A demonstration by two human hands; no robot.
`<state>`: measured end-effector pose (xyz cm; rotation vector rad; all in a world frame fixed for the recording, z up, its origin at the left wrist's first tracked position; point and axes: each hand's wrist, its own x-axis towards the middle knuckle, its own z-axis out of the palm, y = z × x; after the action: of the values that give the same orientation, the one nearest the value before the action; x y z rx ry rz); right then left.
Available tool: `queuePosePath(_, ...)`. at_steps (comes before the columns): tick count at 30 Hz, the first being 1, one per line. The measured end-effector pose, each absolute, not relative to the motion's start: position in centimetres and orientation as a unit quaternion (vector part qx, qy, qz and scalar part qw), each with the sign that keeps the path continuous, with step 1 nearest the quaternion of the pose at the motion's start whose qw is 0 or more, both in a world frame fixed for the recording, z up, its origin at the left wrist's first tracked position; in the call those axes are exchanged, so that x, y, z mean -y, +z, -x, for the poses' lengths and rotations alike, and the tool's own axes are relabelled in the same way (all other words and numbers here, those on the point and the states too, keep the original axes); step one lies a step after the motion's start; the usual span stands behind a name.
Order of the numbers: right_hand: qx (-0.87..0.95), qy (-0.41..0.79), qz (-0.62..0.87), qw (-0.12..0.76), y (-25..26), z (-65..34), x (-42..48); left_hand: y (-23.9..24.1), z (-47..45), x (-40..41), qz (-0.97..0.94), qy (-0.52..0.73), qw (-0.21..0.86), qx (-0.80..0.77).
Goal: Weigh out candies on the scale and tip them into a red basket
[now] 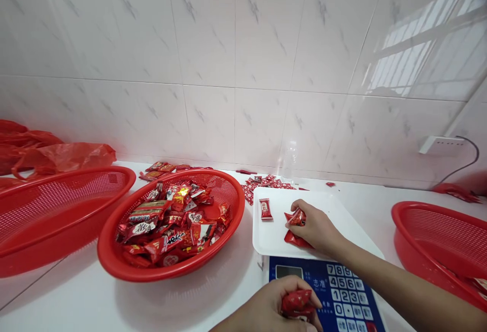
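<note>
My right hand (314, 228) rests on the white scale tray (274, 243), fingers closed on red wrapped candies (297, 217), with another red piece under the palm. One red candy (265, 208) lies alone on the tray's far left. My left hand (272, 304) is low in front of the blue scale keypad (344, 294), closed around a bunch of red candies (299, 302). A round red basket (173, 223) full of several red wrapped candies stands left of the scale.
A second red basket (49, 215) sits at far left with red plastic bags (57, 157) behind it. A third red basket (441, 248) is at the right edge. Loose candies (266, 184) lie by the tiled wall. A white power strip (441, 145) hangs on the wall.
</note>
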<state>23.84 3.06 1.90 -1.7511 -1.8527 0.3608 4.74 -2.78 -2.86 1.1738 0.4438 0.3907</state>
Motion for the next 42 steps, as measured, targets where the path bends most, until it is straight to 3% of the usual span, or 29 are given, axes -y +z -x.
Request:
queuePosePath(8, 0.685, 0.179, 0.631, 0.318, 3.6, -21.0, -7.2, -2.5, -4.7, 2.8, -0.555, 0.196, 0.779, -0.215)
queuePosePath(20, 0.785, 0.191, 0.579, 0.111, 4.5, -18.8, -9.6, -3.1, -4.6, 2.6, -0.548, 0.180, 0.790, -0.207)
queuePosePath(28, 0.829, 0.234, 0.486, 0.149, 6.1, -21.2, -7.5, -3.1, -4.7, 2.6, -0.547, 0.171, 0.794, -0.204)
queuePosePath(32, 0.802, 0.236, 0.518, 0.183, 6.7, -24.9, -4.6, -2.8, -4.7, 2.5, -0.546, 0.165, 0.796, -0.202)
queuePosePath(38, 0.748, 0.257, 0.596, 0.139, 4.5, -30.6, -0.8, -3.2, -5.0, 2.1, -0.556, 0.150, 0.799, -0.173)
queuePosePath(42, 0.734, 0.261, 0.608, 0.154, 3.1, -31.0, -0.6, -3.2, -5.1, 2.4, -0.559, 0.156, 0.789, -0.203)
